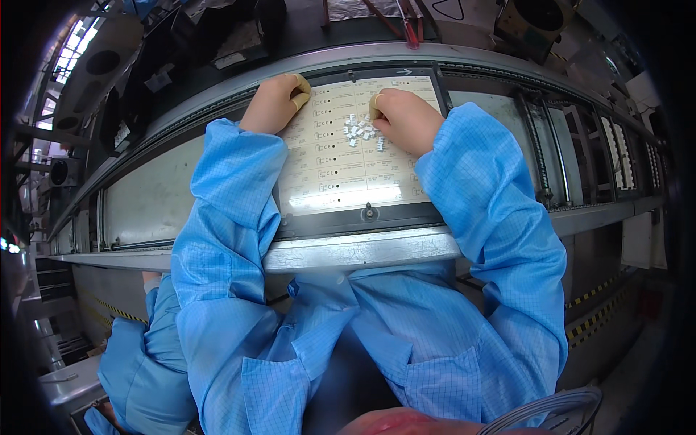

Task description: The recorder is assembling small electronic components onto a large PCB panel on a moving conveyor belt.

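Farthest left, on the near side of the printed panel point(399, 170), a co-worker's blue sleeve point(148, 351) shows behind the wearer's own arm. Directly left of the panel, a grey metal plate point(163, 192) lies within the line, and dark trays point(235, 32) stand beyond the panel's far left corner. The left hand point(279, 101) is at that same corner, its fingers curled in toward the thumb and pale yellow covers on some fingertips; whether it grasps anything cannot be told. The cream panel itself, covered in repeated printed blocks, sits in a dark frame point(413, 214). A loose heap of small white parts point(358, 130) lies on the panel, right of its middle and toward its far side, with a few strays at the heap's near right. A metal rail point(362, 250) runs along the panel's near edge. The right hand point(409, 122) is over the panel's right part, thumb and fingers bent down beside the heap; I cannot tell whether a part is pinched between them. Beyond the panel's far right is a red-handled tool point(410, 32). Right of the panel, a metal shaft point(556, 148) crosses the line.
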Demonstrator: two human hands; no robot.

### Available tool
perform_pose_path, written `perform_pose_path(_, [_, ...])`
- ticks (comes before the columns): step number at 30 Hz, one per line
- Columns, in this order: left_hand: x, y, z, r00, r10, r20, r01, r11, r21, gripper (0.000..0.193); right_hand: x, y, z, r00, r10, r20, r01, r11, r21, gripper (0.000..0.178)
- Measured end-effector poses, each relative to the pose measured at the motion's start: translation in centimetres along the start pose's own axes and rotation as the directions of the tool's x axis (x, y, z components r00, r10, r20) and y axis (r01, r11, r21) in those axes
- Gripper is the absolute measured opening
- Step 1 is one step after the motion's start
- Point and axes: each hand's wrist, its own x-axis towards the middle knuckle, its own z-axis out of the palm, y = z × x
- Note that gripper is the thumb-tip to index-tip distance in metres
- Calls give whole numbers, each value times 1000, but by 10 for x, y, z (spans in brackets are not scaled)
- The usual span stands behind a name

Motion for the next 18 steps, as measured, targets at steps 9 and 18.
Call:
perform_pose_path(9, [7, -3, 6, 992, 123, 3, -123, 989, 88, 12, 0, 10, 8, 997, 23, -80, -20, 999, 49, 15])
perform_pose_path(18, [7, 2, 8, 905, 422, -44, -368, 833, 414, 18, -4, 37, -14, 974, 188, -129, -147, 951, 271, 17])
